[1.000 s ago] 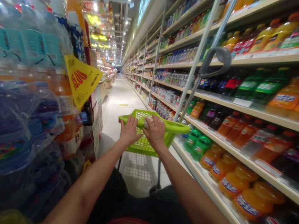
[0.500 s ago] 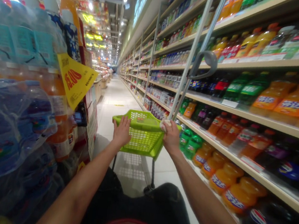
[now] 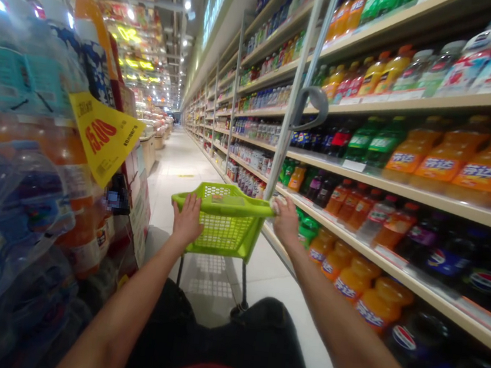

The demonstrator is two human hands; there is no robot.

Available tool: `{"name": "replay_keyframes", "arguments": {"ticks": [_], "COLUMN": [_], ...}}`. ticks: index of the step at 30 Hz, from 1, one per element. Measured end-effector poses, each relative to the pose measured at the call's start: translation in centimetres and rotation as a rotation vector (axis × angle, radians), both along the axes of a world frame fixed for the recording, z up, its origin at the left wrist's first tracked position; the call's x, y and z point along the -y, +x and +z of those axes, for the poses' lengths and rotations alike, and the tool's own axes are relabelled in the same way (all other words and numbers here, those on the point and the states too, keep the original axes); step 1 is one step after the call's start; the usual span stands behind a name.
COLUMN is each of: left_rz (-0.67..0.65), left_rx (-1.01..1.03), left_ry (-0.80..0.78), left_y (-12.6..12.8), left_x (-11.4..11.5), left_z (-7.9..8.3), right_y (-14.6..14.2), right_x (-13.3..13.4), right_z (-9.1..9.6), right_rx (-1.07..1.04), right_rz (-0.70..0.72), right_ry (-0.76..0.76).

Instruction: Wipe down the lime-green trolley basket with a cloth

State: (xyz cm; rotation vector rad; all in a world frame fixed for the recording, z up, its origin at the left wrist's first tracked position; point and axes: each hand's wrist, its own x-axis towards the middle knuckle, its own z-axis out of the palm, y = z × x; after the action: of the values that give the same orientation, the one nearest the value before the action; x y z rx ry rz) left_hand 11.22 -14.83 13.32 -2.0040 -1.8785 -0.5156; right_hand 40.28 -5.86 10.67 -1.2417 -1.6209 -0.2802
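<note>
A lime-green mesh shopping cart (image 3: 222,228) stands in the aisle right in front of me. My left hand (image 3: 187,220) is closed over the near left corner of its rim. On the near right corner rests my right hand (image 3: 285,221), closed on the rim with something small and white tucked in its fingers. A grey pull handle (image 3: 310,106) rises from the cart's right side on a long metal pole. Something flat lies on the cart's top; I cannot make it out.
Shelves of soda bottles (image 3: 407,167) run close along my right. Wrapped packs of bottled drinks (image 3: 18,193) with a yellow price tag (image 3: 102,135) crowd my left. The white-tiled aisle floor (image 3: 181,162) stretches ahead between them.
My right hand slid from the middle of the cart's near rim out to its right corner. The cart has turned a little left and sits squarer to me.
</note>
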Motion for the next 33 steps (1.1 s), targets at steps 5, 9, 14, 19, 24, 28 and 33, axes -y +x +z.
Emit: {"name": "replay_keyframes", "arguments": {"ticks": [5,9,14,19,24,28,33], "left_rz": [0.02,0.029,0.027,0.019,0.05,-0.041,-0.064], "left_rx": [0.029,0.037,0.029,0.016,0.052,0.037,0.045], "left_ry": [-0.006,-0.032,-0.048,-0.045,-0.018,-0.069,-0.107], "left_y": [0.3,0.5,0.2,0.0,1.5,3.2,3.5], "left_x": [0.3,0.4,0.3,0.5,0.6,0.5,0.5], "left_z": [0.2,0.4,0.3,0.3,0.9,1.6,1.9], "right_y": [0.4,-3.4,-5.7,-2.9,-3.4,-5.4,-3.9], "right_x": [0.2,2.0,3.0,1.7,1.9,2.3,1.0], "right_z": [0.3,0.0,0.2,0.3,-0.2,-0.1,0.3], "right_rx": [-0.003,0.029,0.104,-0.012,0.022,0.128,0.126], "right_rz": [0.036,0.118,0.235,0.107,0.049,0.109,0.11], "right_ry": [-0.044,0.03,0.037,0.05,0.076,0.105,0.077]}}
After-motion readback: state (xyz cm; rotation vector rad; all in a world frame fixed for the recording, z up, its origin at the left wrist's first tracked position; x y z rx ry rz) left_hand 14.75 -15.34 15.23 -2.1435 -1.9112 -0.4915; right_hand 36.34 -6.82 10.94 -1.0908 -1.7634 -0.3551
